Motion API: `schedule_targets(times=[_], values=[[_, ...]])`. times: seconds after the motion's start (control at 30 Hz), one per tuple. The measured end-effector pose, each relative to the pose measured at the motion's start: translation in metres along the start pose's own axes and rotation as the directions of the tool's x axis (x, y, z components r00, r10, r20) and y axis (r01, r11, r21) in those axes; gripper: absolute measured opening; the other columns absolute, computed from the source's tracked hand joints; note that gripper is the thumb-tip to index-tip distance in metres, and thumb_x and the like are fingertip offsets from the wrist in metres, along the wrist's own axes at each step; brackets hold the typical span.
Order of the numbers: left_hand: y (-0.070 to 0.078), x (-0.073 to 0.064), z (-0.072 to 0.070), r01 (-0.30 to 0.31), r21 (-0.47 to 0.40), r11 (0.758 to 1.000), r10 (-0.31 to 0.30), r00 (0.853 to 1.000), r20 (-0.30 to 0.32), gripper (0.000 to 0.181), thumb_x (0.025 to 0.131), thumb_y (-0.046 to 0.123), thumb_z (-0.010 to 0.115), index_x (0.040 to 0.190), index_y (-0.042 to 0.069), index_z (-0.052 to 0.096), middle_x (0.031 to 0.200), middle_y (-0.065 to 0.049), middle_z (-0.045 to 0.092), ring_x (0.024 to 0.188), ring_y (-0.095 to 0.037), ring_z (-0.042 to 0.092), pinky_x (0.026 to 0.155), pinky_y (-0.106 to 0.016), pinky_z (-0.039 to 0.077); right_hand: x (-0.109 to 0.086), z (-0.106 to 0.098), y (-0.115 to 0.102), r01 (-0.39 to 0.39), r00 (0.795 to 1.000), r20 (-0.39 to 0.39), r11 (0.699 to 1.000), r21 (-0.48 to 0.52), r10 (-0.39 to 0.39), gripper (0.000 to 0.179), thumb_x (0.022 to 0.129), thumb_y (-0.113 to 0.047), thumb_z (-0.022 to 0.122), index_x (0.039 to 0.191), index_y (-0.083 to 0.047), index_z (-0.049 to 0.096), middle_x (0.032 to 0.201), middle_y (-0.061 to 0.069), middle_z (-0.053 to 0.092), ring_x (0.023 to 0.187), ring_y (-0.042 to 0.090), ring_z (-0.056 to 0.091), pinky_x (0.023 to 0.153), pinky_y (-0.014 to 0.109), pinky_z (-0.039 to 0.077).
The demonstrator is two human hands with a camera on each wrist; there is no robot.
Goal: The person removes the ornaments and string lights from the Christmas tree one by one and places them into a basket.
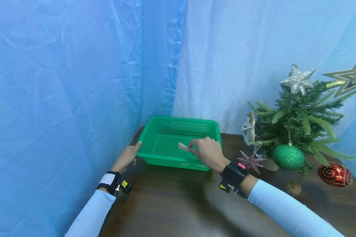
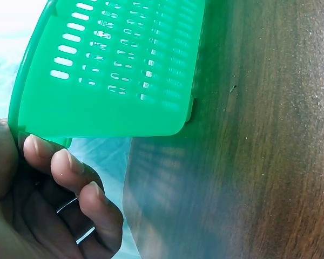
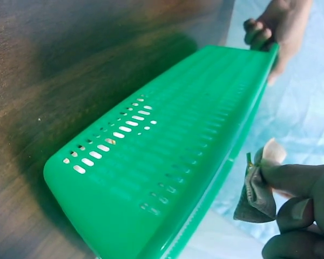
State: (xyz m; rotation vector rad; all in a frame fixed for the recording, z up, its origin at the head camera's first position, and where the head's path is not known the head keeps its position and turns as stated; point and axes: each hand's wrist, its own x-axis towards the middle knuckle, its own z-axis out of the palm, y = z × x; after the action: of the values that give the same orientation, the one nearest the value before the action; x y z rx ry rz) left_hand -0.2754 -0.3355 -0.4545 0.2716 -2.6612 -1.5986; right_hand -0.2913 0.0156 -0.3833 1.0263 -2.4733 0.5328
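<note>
A green plastic basket [image 1: 178,158] with slotted walls stands on the dark wooden table. My left hand [image 1: 128,157] grips its near left corner, thumb on the rim and fingers curled outside, as the left wrist view shows at the basket wall [image 2: 124,116]. Above the basket's near right part, my right hand [image 1: 208,153] pinches a small, thin, pale piece [image 1: 182,146] between thumb and finger. In the right wrist view that small piece [image 3: 255,197] looks folded, brownish grey with a whitish part on top; its kind is unclear.
At the right stands a small artificial Christmas tree [image 1: 302,121] with a silver star [image 1: 298,80], a green ball [image 1: 288,157] and a pink star [image 1: 251,161]. A red ball [image 1: 335,174] and a small brown ornament [image 1: 292,188] lie nearby. Blue cloth [image 1: 77,82] hangs behind and left.
</note>
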Motion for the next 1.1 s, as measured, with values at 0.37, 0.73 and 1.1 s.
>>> schedule_targets(times=[0.37, 0.73, 1.1], values=[[-0.002, 0.002, 0.0, 0.009, 0.004, 1.0, -0.009, 1.0, -0.004, 0.061, 0.107, 0.059, 0.04, 0.073, 0.01, 0.046, 0.054, 0.001, 0.043, 0.049, -0.015, 0.048, 0.051, -0.028, 0.044, 0.004, 0.008, -0.003, -0.025, 0.998, 0.055, 1.0, 0.014, 0.024, 0.009, 0.096, -0.022, 0.077, 0.103, -0.018, 0.081, 0.054, -0.006, 0.042, 0.048, 0.011, 0.026, 0.045, 0.026, 0.016], [-0.001, 0.001, 0.0, 0.012, -0.003, 1.0, -0.012, 1.0, 0.005, 0.061, 0.106, 0.063, 0.04, 0.071, 0.014, 0.043, 0.054, 0.001, 0.043, 0.05, -0.015, 0.049, 0.051, -0.029, 0.045, 0.007, 0.021, -0.008, -0.017, 0.999, 0.041, 1.0, 0.003, 0.016, 0.008, 0.093, -0.02, 0.08, 0.1, -0.016, 0.081, 0.054, -0.007, 0.044, 0.049, 0.011, 0.026, 0.045, 0.025, 0.016], [-0.003, 0.002, 0.0, 0.003, -0.001, 1.0, -0.003, 1.0, 0.001, 0.063, 0.105, 0.065, 0.04, 0.069, 0.013, 0.043, 0.053, 0.001, 0.042, 0.049, -0.015, 0.048, 0.051, -0.029, 0.044, 0.009, 0.03, -0.011, -0.017, 0.998, 0.053, 1.0, 0.02, 0.016, 0.009, 0.092, -0.019, 0.081, 0.101, -0.016, 0.081, 0.055, -0.007, 0.043, 0.049, 0.01, 0.024, 0.044, 0.025, 0.017]])
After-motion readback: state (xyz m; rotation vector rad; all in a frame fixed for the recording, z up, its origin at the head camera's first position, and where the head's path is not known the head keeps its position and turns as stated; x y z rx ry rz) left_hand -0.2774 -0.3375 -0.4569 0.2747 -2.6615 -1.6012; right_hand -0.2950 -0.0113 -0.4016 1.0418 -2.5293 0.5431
